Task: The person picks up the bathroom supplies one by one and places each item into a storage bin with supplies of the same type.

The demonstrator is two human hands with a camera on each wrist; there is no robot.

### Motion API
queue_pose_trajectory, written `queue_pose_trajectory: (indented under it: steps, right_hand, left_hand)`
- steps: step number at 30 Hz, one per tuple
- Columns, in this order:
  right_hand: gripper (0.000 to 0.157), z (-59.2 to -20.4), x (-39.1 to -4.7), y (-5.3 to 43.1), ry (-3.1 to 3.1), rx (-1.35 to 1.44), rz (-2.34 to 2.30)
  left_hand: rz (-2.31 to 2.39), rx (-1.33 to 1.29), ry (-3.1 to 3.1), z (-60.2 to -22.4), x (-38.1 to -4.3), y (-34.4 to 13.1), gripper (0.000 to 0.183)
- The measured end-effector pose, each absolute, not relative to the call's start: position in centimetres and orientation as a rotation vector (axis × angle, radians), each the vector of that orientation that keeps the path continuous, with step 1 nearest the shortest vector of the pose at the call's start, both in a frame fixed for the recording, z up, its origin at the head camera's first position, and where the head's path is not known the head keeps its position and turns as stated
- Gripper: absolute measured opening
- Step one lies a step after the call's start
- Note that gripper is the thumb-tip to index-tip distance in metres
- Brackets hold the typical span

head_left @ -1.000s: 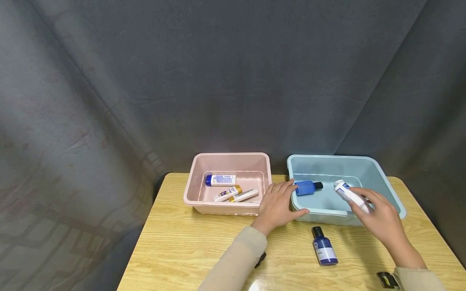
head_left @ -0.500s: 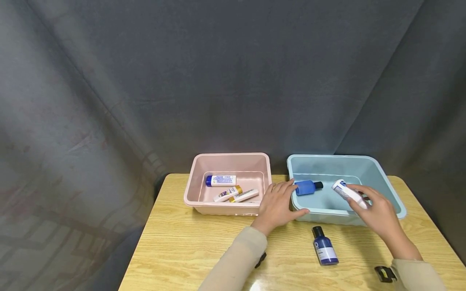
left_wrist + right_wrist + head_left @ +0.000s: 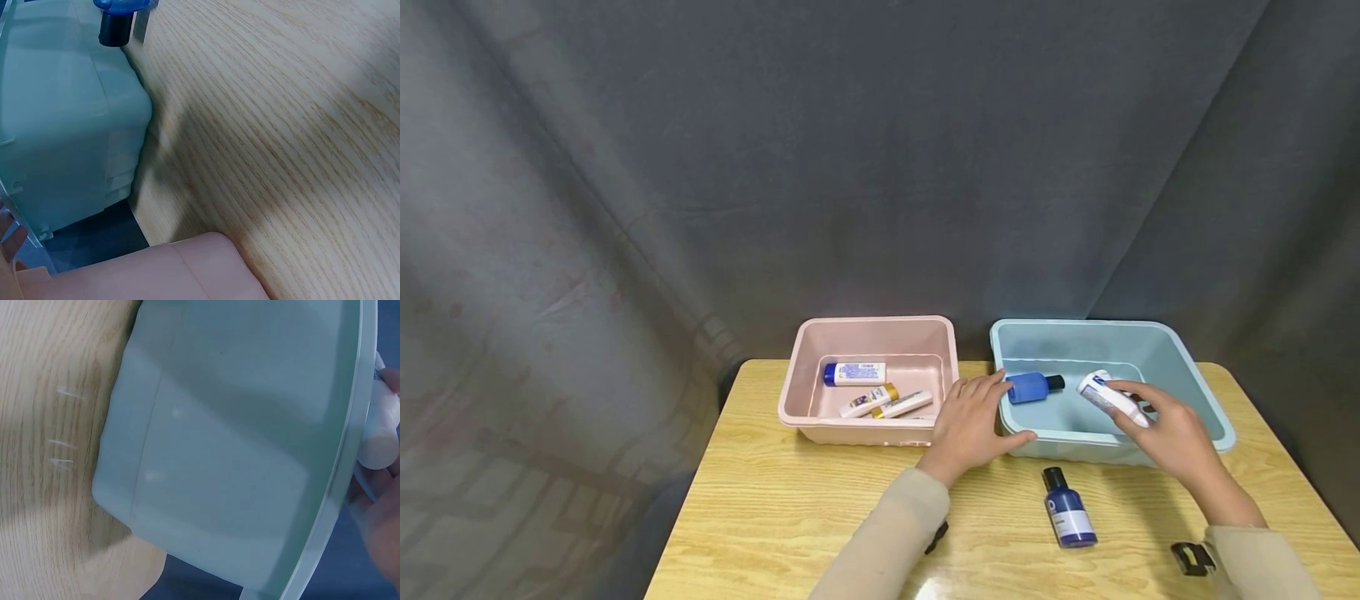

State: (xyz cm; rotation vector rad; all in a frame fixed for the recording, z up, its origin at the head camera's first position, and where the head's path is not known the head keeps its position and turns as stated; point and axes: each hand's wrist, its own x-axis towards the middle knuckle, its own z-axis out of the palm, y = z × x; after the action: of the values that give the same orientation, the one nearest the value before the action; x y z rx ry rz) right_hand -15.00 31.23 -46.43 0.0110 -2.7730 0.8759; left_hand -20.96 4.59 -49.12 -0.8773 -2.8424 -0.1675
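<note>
My right hand pinches a white bottle with blue print, tilted over the light blue bin. The right wrist view shows one round white end of that bottle just past the bin's rim. A blue bottle with a black cap lies at the left inside this bin. Fingers spread, my left hand rests at the bin's near left rim, beside the pink bin. On the table in front of the blue bin lies a dark blue bottle with a white label; its black cap shows in the left wrist view.
Inside the pink bin are a white tube with a blue cap and two white tubes with gold caps, one of them a printed tube. Both bins stand at the back of the wooden table. A grey curtain hangs behind.
My right hand has shifted slightly left with the white bottle, which has turned a little in the fingers. The left hand and the bottles lying down have not moved.
</note>
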Motion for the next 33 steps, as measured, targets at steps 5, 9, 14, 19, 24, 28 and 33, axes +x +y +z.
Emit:
queue_pose_trajectory:
  steps: [5,9,14,19,24,28,33]
  right_hand:
    - [0.043,-46.6,-15.4,31.5,-2.792,0.015,0.872]
    - [0.045,-46.8,-15.6,31.8,-2.829,0.002,0.881]
    - [0.046,-47.1,-15.9,32.1,-2.85,-0.005,0.887]
    - [0.048,-47.2,-16.0,32.2,-2.876,-0.007,0.904]
    - [0.049,-47.2,-16.1,32.5,-2.934,-0.007,0.92]
    - [0.047,-47.4,-16.2,32.5,-2.969,0.009,0.912]
    - [0.047,-47.7,-16.2,32.5,-2.995,-0.002,0.912]
  left_hand:
    - [-0.17,-0.879,-2.843,-49.1,-21.0,4.6,0.088]
    - [-0.172,-0.879,-2.847,-49.1,-20.9,4.6,0.088]
    - [-0.177,-0.877,-2.843,-49.1,-21.0,4.6,0.087]
    - [-0.181,-0.878,-2.841,-49.2,-21.0,4.6,0.087]
    - [-0.177,-0.875,-2.842,-49.2,-21.0,4.6,0.087]
    - [-0.173,-0.875,-2.839,-49.2,-21.0,4.6,0.087]
    - [-0.179,-0.875,-2.84,-49.2,-21.0,4.6,0.087]
